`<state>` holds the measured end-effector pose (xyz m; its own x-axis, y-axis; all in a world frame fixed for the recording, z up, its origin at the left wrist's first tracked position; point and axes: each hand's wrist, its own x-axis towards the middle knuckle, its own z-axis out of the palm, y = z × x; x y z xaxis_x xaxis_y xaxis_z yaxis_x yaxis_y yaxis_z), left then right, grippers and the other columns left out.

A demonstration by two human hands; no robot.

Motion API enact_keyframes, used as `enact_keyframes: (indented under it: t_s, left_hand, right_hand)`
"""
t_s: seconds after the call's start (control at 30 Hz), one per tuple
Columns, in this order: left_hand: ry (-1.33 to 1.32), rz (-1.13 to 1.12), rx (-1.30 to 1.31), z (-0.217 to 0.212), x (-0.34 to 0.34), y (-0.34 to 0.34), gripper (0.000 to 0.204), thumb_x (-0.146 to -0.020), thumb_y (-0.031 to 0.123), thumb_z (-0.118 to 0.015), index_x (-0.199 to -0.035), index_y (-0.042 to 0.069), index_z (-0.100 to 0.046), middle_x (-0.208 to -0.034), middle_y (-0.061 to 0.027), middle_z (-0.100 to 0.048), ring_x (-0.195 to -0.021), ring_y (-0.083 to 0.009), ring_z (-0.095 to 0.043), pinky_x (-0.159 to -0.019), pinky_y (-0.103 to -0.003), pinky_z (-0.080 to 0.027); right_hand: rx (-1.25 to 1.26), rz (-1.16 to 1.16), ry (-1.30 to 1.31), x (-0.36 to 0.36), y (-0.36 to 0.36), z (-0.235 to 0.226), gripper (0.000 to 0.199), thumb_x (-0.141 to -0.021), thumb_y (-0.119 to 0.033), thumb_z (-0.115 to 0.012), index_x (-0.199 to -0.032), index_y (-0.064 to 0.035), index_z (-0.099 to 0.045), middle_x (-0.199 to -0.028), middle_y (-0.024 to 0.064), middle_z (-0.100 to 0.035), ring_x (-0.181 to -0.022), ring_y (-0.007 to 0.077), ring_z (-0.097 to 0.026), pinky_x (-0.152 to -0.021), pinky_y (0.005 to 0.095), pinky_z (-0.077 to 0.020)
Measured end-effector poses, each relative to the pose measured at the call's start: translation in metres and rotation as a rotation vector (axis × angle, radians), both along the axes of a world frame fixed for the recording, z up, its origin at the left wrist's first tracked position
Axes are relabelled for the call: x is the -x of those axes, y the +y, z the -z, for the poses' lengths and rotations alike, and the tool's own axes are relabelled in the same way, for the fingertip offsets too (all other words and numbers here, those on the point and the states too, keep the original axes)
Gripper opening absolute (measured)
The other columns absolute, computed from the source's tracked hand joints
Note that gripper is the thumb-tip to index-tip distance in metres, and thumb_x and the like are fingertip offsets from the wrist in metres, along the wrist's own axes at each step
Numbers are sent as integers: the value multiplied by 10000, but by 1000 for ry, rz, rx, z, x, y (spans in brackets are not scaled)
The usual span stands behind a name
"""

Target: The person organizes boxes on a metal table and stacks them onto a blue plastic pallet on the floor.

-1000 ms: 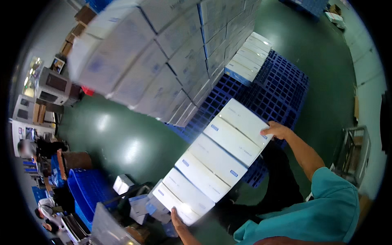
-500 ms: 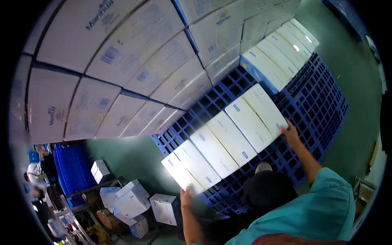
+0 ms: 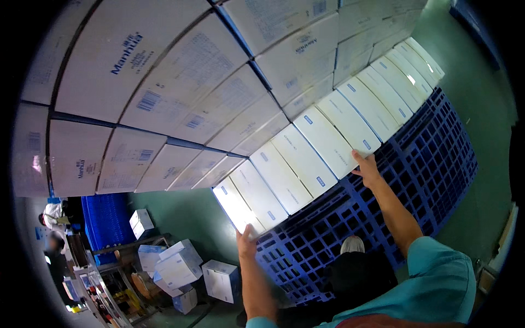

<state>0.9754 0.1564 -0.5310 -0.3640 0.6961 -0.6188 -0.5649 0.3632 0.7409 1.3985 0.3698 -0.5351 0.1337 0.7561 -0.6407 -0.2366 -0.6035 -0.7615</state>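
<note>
A row of several white boxes with small blue labels lies over the blue plastic pallet, squeezed end to end between my two hands. My left hand presses the near left end of the row, thumb on the top edge. At the right end, my right hand grips the last box with its thumb on top; its other fingers are partly hidden. The row's far side lies along the tall stack of cartons. Its right end meets another row of white boxes on the pallet.
Loose white-and-blue boxes lie in a pile at lower left, beside a metal frame. Blue stacked plastic stands behind them. Two people are at the far left. My shoe is at the pallet's near side.
Both hands have moved the row of boxes away from me, up against the carton stack and the other row. More of the pallet's near side shows now.
</note>
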Motion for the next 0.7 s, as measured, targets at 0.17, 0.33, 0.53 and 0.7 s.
enact_keyframes:
  t_s: [0.17, 0.33, 0.53, 0.7]
  left_hand:
    - [60, 89, -7, 1, 10, 8, 480, -866, 178, -627, -1292, 152, -408, -1121, -52, -565, -976, -240, -588, -756, -433, -513]
    - [361, 63, 121, -7, 0, 5, 575, -826, 150, -683, -1308, 43, -387, -1150, -113, -549, -1007, -229, -562, -811, -378, -494]
    - [627, 10, 117, 9, -3, 8, 668, -729, 255, -794, -1199, -65, -442, -1103, -178, -567, -1007, -269, -548, -877, -372, -443]
    - [677, 204, 289, -2, 9, 14, 868, -657, 428, -816, -1238, -72, -409, -1174, -279, -521, -1107, -410, -498, -925, -446, -419]
  right_hand:
    - [12, 20, 6, 2, -5, -8, 637, -846, -354, -665, -1299, -111, -288, -1302, 90, -419, -1178, 246, -438, -914, 470, -419]
    - [143, -107, 95, 2, -71, 19, 430, -855, -356, -638, -1190, -105, -536, -1078, 72, -558, -1038, 237, -522, -925, 432, -428]
    - [83, -227, 483, 115, -107, -20, 379, -926, -251, -560, -1148, 52, -512, -1114, 174, -574, -1059, 301, -564, -937, 450, -479]
    - [230, -474, 237, 116, -80, -50, 418, -904, -243, -585, -1149, 87, -509, -1158, 242, -558, -1140, 308, -520, -965, 466, -443]
